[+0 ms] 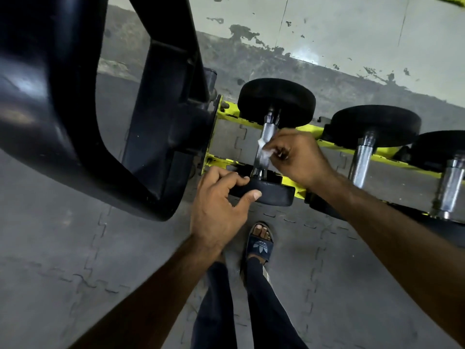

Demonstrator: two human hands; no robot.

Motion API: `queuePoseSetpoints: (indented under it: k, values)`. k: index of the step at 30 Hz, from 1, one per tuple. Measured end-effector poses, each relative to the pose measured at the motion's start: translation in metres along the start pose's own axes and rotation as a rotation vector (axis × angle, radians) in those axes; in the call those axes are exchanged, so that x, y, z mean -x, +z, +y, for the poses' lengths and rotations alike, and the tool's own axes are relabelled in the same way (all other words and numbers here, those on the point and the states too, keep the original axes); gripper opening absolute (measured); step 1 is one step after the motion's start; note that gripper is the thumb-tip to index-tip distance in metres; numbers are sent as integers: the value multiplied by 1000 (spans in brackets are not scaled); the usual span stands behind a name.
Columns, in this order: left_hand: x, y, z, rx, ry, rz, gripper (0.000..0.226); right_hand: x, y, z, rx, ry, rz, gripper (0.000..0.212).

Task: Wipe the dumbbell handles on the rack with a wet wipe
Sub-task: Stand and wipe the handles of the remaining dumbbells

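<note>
Leaning over a yellow rack (310,131) set low on a grey interlocking floor mat (100,248), close by a stained, peeling wall (352,34). Pinching a crumpled white wet wipe (263,150) in the curled fingertips of the right hand (299,157), pressed to the right side of the chrome handle (266,136) of the leftmost dumbbell, about midway along the bar. Wrapped round the bar or merely laid against one side of it: hard to tell behind the fingers. Gripping that same dumbbell's near head (274,193), a black disc, with the left hand (217,205), thumb laid along the front rim and fingers curled over the top edge. Resting across the rack's two yellow rails, far head (276,100) towards the wall, near head towards the feet. Further right on the same rails, two more dumbbells with a second handle (362,159) and a third handle (450,187), both chrome, both well apart from either hand. On the left, a big black curved frame (63,109) meeting the rack's end. Below the near head, a dark slide sandal (259,248) and dark trouser legs on the mat
</note>
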State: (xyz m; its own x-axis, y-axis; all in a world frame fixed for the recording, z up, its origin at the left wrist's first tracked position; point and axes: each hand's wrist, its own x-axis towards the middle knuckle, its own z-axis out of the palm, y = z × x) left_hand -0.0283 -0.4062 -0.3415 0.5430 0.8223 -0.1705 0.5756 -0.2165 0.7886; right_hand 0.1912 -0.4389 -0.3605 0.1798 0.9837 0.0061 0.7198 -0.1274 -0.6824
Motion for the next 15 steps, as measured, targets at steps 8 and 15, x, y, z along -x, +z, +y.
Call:
queuePoseSetpoints:
  k: [8, 15]
  values:
    - [-2, -1, -1, 31, -7, -17, 28, -6, -6, 3, 17, 60, 7, 29]
    - [-2, -3, 1, 1, 0, -14, 28, 4, -3, 2, 77, -56, -321, 31]
